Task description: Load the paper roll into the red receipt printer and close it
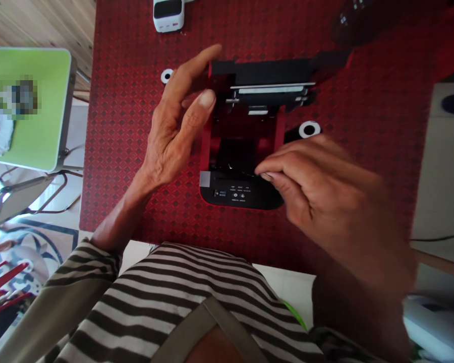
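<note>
A red-and-black device (245, 194), with its lid raised and its inside showing, lies on the table before me. Beside the left edge of its lid is my left hand (174, 116), thumb and fingers apart; whether it presses on the edge I cannot tell. My right hand (318, 186) is closed in a pinch over the right front of the open compartment. What the fingertips hold, if anything, is too small to make out. A metal bar (270, 91) runs across the device's upper part, and small sockets or buttons with printed labels mark its front panel.
White rings with dark centres lie on the red patterned table (124, 151): one ring (167, 76) by my left hand, another ring (309, 129) above my right. A white gadget (168, 15) stands at the far edge. To the left is a green table (30, 136).
</note>
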Demonstrator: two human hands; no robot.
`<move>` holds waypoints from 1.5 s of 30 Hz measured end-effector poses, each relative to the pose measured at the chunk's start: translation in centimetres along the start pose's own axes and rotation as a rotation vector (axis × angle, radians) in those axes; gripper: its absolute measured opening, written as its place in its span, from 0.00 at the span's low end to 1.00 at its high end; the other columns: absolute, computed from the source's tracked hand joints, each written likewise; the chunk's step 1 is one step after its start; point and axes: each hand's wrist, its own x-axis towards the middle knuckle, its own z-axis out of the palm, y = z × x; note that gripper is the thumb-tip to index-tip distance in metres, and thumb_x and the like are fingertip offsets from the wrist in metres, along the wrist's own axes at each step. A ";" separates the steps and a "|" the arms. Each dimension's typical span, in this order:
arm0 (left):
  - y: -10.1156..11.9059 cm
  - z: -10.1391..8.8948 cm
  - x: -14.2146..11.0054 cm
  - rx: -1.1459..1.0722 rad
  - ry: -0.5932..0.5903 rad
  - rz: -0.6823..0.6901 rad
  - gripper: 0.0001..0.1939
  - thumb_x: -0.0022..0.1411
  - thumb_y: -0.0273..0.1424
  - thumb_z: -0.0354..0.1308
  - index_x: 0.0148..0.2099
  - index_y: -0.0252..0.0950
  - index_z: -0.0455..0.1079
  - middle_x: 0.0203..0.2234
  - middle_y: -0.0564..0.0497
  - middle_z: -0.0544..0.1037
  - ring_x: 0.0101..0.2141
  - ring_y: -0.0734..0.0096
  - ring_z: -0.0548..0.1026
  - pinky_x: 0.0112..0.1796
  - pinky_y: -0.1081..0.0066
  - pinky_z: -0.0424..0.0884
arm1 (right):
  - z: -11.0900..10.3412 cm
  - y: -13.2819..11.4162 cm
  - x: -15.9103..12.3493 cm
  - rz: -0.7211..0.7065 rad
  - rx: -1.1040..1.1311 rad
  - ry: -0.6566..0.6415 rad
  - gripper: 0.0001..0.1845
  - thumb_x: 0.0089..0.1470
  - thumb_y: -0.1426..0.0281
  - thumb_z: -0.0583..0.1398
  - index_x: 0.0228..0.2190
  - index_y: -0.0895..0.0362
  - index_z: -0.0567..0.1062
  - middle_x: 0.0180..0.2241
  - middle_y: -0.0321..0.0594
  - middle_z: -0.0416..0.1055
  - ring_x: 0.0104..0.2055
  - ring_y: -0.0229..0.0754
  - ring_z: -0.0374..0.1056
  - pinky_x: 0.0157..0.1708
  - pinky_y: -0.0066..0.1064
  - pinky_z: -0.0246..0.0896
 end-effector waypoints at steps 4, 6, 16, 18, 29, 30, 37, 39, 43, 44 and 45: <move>1.9 -0.7 -0.4 -0.016 -0.020 -0.136 0.26 0.95 0.60 0.60 0.72 0.51 0.88 0.63 0.50 0.94 0.61 0.49 0.95 0.64 0.53 0.92 | 1.5 -0.1 -1.7 -0.142 -0.144 0.151 0.17 0.81 0.81 0.66 0.55 0.46 0.85 0.50 0.40 0.91 0.56 0.54 0.87 0.61 0.48 0.85; 3.0 -1.0 -0.9 0.027 -0.025 -0.131 0.28 0.96 0.60 0.57 0.66 0.46 0.90 0.59 0.47 0.95 0.60 0.50 0.94 0.65 0.53 0.90 | 2.9 -0.2 -2.1 -0.204 -0.253 0.254 0.17 0.79 0.83 0.67 0.57 0.50 0.85 0.51 0.43 0.92 0.58 0.53 0.87 0.63 0.47 0.84; 4.3 -0.4 -5.6 0.240 -0.081 0.037 0.10 0.92 0.35 0.67 0.67 0.51 0.87 0.65 0.49 0.94 0.72 0.47 0.91 0.73 0.39 0.89 | 4.4 -0.7 -2.7 -0.263 -0.457 0.364 0.14 0.81 0.83 0.66 0.55 0.52 0.85 0.50 0.41 0.94 0.51 0.48 0.90 0.56 0.41 0.87; 3.9 -0.3 -6.2 0.234 -0.064 0.011 0.08 0.92 0.38 0.68 0.64 0.52 0.88 0.64 0.50 0.95 0.71 0.44 0.92 0.74 0.36 0.88 | 4.3 -0.5 -2.9 -0.264 -0.464 0.357 0.14 0.80 0.83 0.66 0.56 0.53 0.85 0.50 0.43 0.94 0.51 0.49 0.90 0.56 0.41 0.88; 3.3 -0.9 -8.0 0.484 -0.191 0.080 0.21 0.93 0.53 0.62 0.71 0.49 0.86 0.73 0.43 0.91 0.77 0.37 0.87 0.76 0.37 0.80 | 5.5 -1.4 -3.6 -0.060 -0.252 0.384 0.25 0.83 0.76 0.68 0.73 0.46 0.78 0.59 0.45 0.96 0.62 0.57 0.92 0.62 0.53 0.80; 3.4 -0.9 -8.1 0.491 -0.190 0.085 0.23 0.93 0.55 0.62 0.72 0.50 0.86 0.73 0.42 0.91 0.77 0.36 0.87 0.76 0.38 0.79 | 5.3 -1.5 -3.7 -0.047 -0.248 0.373 0.26 0.84 0.74 0.68 0.76 0.46 0.77 0.59 0.45 0.96 0.60 0.57 0.93 0.62 0.52 0.80; 3.4 -1.1 -8.3 0.529 -0.202 0.145 0.29 0.93 0.62 0.60 0.76 0.50 0.83 0.74 0.40 0.91 0.74 0.36 0.88 0.73 0.42 0.80 | 4.9 -1.3 -4.0 -0.041 -0.212 0.338 0.35 0.84 0.67 0.70 0.83 0.50 0.70 0.63 0.47 0.94 0.56 0.55 0.90 0.64 0.50 0.80; 3.7 -1.0 -8.2 0.517 -0.192 0.143 0.29 0.94 0.61 0.59 0.77 0.50 0.83 0.75 0.40 0.90 0.74 0.38 0.88 0.72 0.43 0.81 | 5.0 -1.4 -4.1 -0.036 -0.206 0.326 0.32 0.85 0.65 0.69 0.81 0.49 0.72 0.64 0.47 0.94 0.58 0.57 0.90 0.65 0.52 0.81; 4.6 0.1 -8.8 0.414 -0.097 0.002 0.22 0.95 0.54 0.61 0.75 0.52 0.82 0.73 0.43 0.90 0.72 0.45 0.88 0.71 0.44 0.85 | 5.6 -1.8 -4.8 0.098 -0.132 0.293 0.30 0.84 0.52 0.68 0.76 0.50 0.78 0.67 0.56 0.89 0.66 0.65 0.86 0.65 0.59 0.82; 4.7 0.6 -9.2 0.380 -0.040 -0.061 0.21 0.95 0.53 0.61 0.76 0.53 0.81 0.73 0.44 0.89 0.73 0.46 0.88 0.70 0.43 0.86 | 5.8 -1.8 -5.1 0.142 -0.108 0.296 0.30 0.83 0.49 0.67 0.75 0.50 0.79 0.68 0.57 0.88 0.67 0.67 0.85 0.65 0.60 0.82; 4.7 1.1 -9.7 0.341 0.024 -0.130 0.22 0.95 0.54 0.60 0.78 0.55 0.79 0.74 0.44 0.88 0.73 0.45 0.87 0.69 0.41 0.88 | 6.0 -1.8 -5.4 0.169 -0.088 0.301 0.31 0.83 0.47 0.67 0.74 0.49 0.81 0.68 0.58 0.87 0.68 0.68 0.84 0.64 0.61 0.83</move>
